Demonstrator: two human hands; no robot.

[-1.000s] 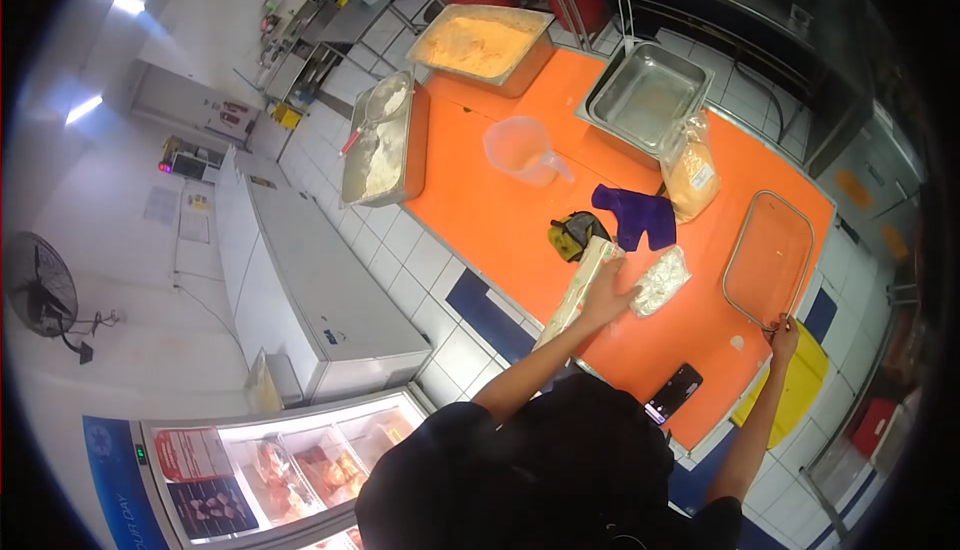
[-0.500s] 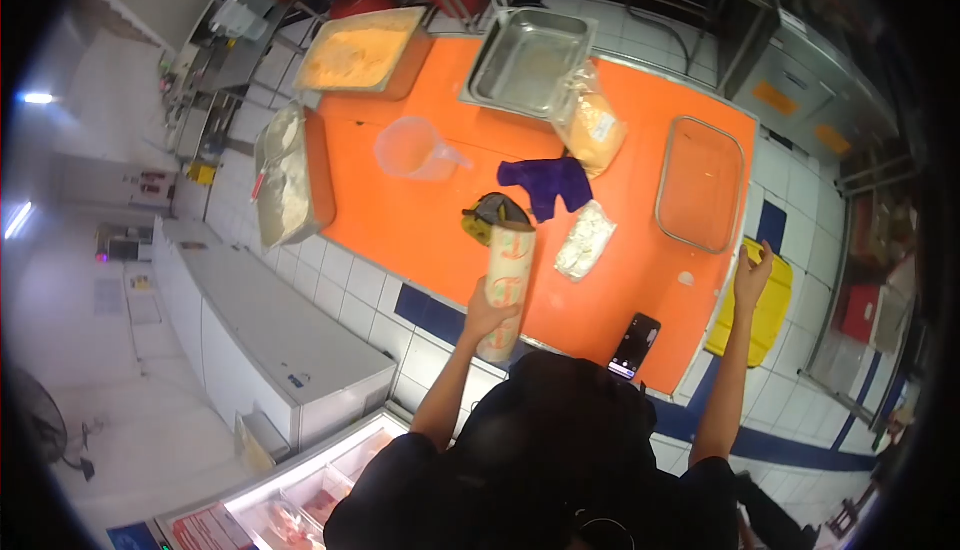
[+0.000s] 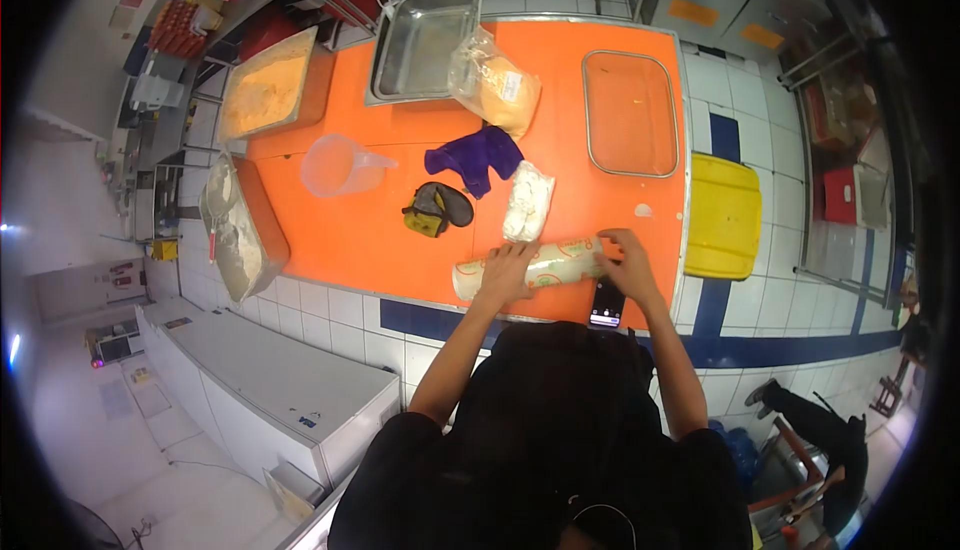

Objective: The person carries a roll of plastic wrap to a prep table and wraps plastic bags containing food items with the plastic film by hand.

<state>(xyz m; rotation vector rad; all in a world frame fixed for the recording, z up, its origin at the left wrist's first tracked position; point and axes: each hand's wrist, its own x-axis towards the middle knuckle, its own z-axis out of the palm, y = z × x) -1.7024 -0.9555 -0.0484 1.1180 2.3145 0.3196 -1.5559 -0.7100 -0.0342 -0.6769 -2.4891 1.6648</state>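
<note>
head view, please: where do i have the printed wrap roll (image 3: 558, 264)?

– lying on the orange tabletop (image 3: 330, 235), lengthwise along the near edge, just in front of the black-clad torso (image 3: 560, 420). i judge it sits there so both arms meet it without stretching.

– and the left hand (image 3: 507, 270)?

– closed over the roll left of its middle, fingers on the far side, thumb on the near side; i take that as a way to keep it from turning.

– what of the right hand (image 3: 630, 268)?

– bent at the roll's right end, touching it. from here i can't tell whether it pinches or only rests, though it seems placed to steady that end.

– anything close by?

– a black phone (image 3: 606, 310) just beside that end, lit screen up, probably for easy glancing. beyond the roll i see a clear packet of white contents (image 3: 528, 202), near the left fingers, and next to it a purple cloth (image 3: 475, 158).
</note>
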